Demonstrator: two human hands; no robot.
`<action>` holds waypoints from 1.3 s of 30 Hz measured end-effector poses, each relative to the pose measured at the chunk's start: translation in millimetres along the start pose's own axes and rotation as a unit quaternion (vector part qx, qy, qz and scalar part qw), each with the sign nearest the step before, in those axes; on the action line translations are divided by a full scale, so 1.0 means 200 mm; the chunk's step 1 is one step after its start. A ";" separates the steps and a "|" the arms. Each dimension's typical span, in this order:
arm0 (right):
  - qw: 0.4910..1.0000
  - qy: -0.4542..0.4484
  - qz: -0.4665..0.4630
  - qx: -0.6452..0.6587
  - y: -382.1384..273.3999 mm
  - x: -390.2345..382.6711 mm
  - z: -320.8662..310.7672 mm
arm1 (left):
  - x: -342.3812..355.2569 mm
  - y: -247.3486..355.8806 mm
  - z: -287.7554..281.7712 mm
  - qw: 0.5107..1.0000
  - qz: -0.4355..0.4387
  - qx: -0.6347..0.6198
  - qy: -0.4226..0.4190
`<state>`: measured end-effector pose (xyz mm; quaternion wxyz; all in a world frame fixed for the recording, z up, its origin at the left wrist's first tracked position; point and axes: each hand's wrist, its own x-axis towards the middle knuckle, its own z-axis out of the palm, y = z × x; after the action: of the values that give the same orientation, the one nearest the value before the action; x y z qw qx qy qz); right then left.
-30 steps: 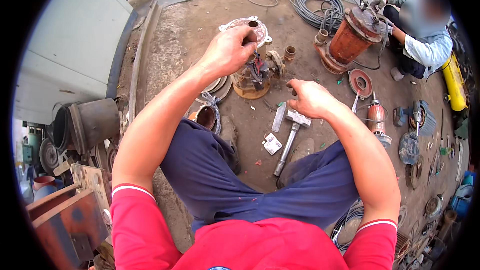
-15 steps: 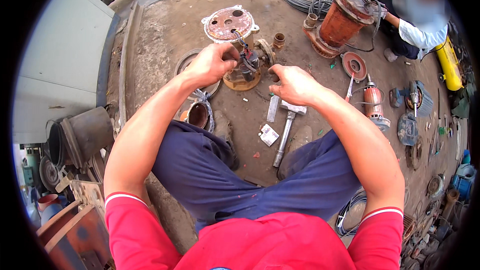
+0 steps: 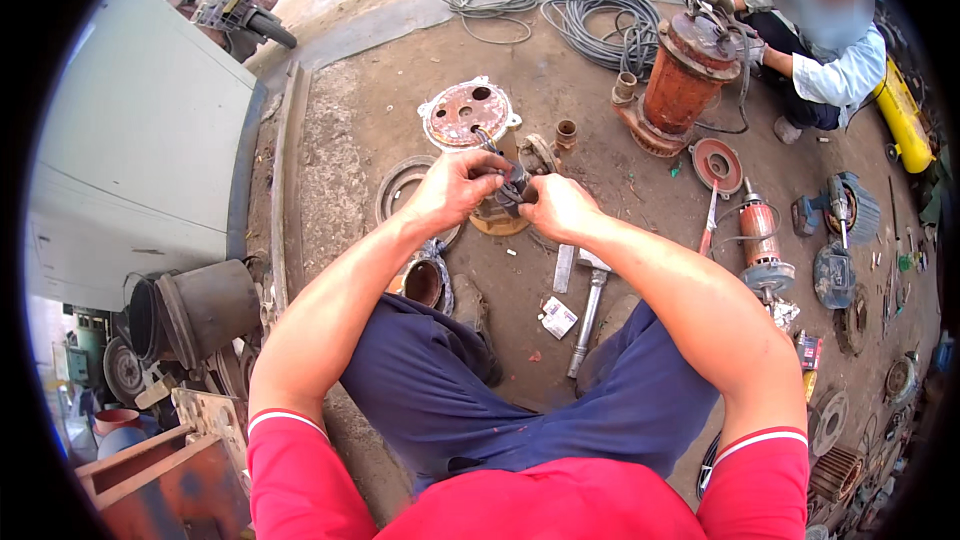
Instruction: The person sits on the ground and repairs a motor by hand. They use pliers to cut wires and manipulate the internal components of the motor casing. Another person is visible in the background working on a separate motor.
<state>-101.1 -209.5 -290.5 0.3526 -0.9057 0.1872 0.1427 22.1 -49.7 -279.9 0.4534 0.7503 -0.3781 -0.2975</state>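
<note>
Between my knees and the round cover plate (image 3: 465, 112) stands a motor part with a rusty yellow-brown base (image 3: 497, 222). On top of it sits a dark cylindrical piece (image 3: 513, 190), with coloured wires (image 3: 487, 140) running up to a hole in the plate. My left hand (image 3: 452, 187) is closed, its fingertips pinching at the wires by the dark piece. From the other side, my right hand (image 3: 562, 208) grips the dark piece between thumb and fingers. The fingers partly hide what lies between them.
A hammer (image 3: 592, 310), a flat metal strip (image 3: 563, 268) and a small white packet (image 3: 557, 317) lie before my feet. To the right are a red rotor (image 3: 760, 230) and a power tool (image 3: 830, 205). A co-worker (image 3: 830, 70) handles an orange pump (image 3: 685, 85).
My right hand, open and apart before, has moved in to the dark piece and closed on it. My left hand has come closer beside it. The view has shifted slightly.
</note>
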 end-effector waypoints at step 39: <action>0.921 -0.011 -0.012 0.389 0.25 0.34 -0.12 | 0.20 0.06 0.18 0.929 0.110 0.343 0.086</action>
<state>-60.4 -275.8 -329.6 0.6812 -0.6974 0.2132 0.0645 11.4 -102.6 -286.8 0.2294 0.8365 -0.4966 -0.0324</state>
